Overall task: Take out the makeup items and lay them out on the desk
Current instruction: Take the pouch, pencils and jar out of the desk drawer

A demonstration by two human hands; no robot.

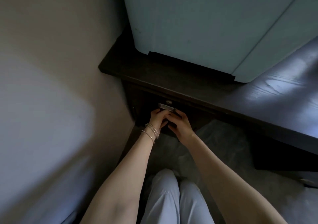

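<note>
Nearest, at six o'clock, the knees [173, 194]. Further, the left hand [159, 119] and right hand [180, 125] meet under the desk [258, 93], fingers curled on a pale flat case [166, 107]; its long axis runs ten to four. Nothing is laid out on the desk; the task has barely begun.

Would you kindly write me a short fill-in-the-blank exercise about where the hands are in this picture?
1. The bangles sit on the ____ wrist.
2. Both the left hand and the right hand reach below the top of the dark wooden ____.
3. The pale metal latch lies just ____ the fingers.
4. The trousers at the bottom are light ____.

Missing words: left; desk; above; blue
</note>
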